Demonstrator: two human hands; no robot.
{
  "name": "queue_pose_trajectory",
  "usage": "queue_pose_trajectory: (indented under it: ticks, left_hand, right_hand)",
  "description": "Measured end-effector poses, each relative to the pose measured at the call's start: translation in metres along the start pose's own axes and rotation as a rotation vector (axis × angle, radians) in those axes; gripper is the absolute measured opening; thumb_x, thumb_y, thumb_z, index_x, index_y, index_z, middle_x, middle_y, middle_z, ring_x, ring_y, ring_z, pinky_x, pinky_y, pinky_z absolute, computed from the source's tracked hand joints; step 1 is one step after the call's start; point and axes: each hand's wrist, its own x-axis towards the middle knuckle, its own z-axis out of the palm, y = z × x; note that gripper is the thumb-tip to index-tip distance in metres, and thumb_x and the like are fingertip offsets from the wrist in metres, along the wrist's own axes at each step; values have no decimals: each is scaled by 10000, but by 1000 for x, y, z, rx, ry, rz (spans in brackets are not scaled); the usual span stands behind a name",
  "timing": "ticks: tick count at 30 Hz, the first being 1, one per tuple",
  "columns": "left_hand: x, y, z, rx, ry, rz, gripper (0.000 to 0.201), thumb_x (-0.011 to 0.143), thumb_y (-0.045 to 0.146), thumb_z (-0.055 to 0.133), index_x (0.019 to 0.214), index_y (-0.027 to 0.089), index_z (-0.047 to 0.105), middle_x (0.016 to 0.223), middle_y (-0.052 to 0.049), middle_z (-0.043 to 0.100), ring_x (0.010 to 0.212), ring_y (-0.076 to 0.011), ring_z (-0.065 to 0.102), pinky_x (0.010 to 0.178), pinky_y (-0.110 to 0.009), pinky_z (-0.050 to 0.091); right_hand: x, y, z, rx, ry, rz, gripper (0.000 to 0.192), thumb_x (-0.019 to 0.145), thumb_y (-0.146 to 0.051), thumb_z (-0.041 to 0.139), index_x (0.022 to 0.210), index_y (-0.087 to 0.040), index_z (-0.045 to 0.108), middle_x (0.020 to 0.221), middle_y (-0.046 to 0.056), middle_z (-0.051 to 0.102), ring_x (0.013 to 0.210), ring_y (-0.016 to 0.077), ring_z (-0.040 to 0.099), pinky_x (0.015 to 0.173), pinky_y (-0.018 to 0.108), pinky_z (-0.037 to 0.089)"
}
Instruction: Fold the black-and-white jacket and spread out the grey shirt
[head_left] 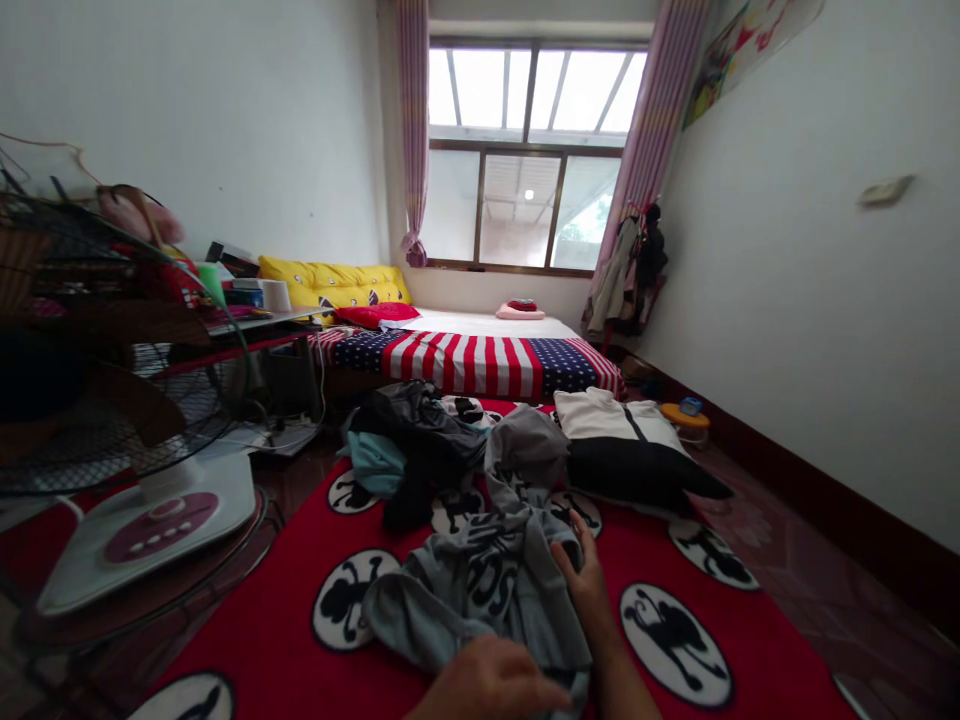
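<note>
A grey hooded sweatshirt (480, 575) with dark lettering lies rumpled on a red blanket (277, 610), its hood toward the far side. At its near hem is my left hand (487, 682), slightly blurred, with bent fingers closed on the cloth. My right hand (585, 575) rests along the garment's right side, thumb and fingers apart and touching the fabric. Some of its fingers are hidden by the cloth. Beyond the hood, to the left, is a heap of dark and teal clothes (420, 440). A folded white-and-black jacket (630, 450) lies to the right.
On the left stands a fan (157, 530) in front of a cluttered desk (292, 325). A bed (465, 362) with a striped, starred cover is below the window. Clothes (626, 270) hang by the right curtain. An orange-lidded container (684, 415) sits by the right wall.
</note>
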Motion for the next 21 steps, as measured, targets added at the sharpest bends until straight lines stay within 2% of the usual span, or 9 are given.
queue_pose_trajectory:
  ticks: [3,5,7,10,14,15,17,19,21]
  left_hand:
    - [4,7,-40,374,380,49,420,763,293,651,1182,319,672,1262,-100,611,1218,-327,500,1084,-482,322]
    - [8,-7,-58,577,549,-41,592,719,296,667,1303,271,580,1345,-108,549,1267,-332,455,1087,-511,322]
    - [8,-29,-63,686,551,-141,636,683,298,674,1308,232,572,1305,-118,577,1221,-332,496,1043,-507,376]
    - [4,-54,-57,720,504,-161,445,736,265,614,1177,232,664,1144,-104,667,1091,-312,584,979,-482,428]
    - [-2,-52,-46,493,527,-91,238,777,282,615,982,231,724,997,-88,729,985,-292,652,918,-411,481]
    - [-3,-49,-46,428,529,-88,209,773,307,637,946,233,727,969,-80,737,952,-285,666,888,-384,498]
    - [-5,-43,-47,318,551,-105,188,759,359,670,887,234,727,895,-62,747,865,-267,686,806,-338,524]
    - [-7,-39,-50,232,607,-122,196,741,397,686,824,224,722,817,-49,744,789,-253,687,737,-308,531]
    - [-9,-35,-52,149,634,-121,222,732,424,684,767,207,710,753,-42,728,724,-236,674,672,-286,529]
  right_hand:
    - [-2,2,1,32,-42,14,757,818,-580,546,1407,-140,364,1367,169,526,1244,272,522,1053,403,402]
    - [-6,3,1,34,-21,23,737,823,-601,518,1374,-125,400,1390,179,498,1283,277,481,1079,408,370]
    - [-10,2,-1,20,17,20,698,828,-600,511,1332,-121,443,1398,181,487,1306,281,450,1093,415,347]
    - [-18,-7,-4,-28,129,-25,569,862,-541,496,1265,-140,496,1331,167,537,1252,275,491,1061,435,370]
    - [-40,-38,-5,-183,314,-289,342,897,-375,493,1180,-190,547,1243,120,580,1195,244,514,1046,434,367]
    - [-48,-46,-2,-220,277,-356,294,894,-335,499,1149,-205,567,1219,105,594,1181,235,522,1039,416,375]
    - [-69,-54,11,-294,62,-431,278,859,-309,547,1120,-234,605,1171,77,627,1121,223,563,985,361,425]
    - [-92,-50,30,-407,-205,-439,431,773,-339,639,1193,-250,606,1193,69,635,1089,239,588,935,334,462]
    - [-111,-41,49,-568,-389,-409,659,698,-343,694,1329,-239,535,1311,91,584,1159,286,557,977,369,441]
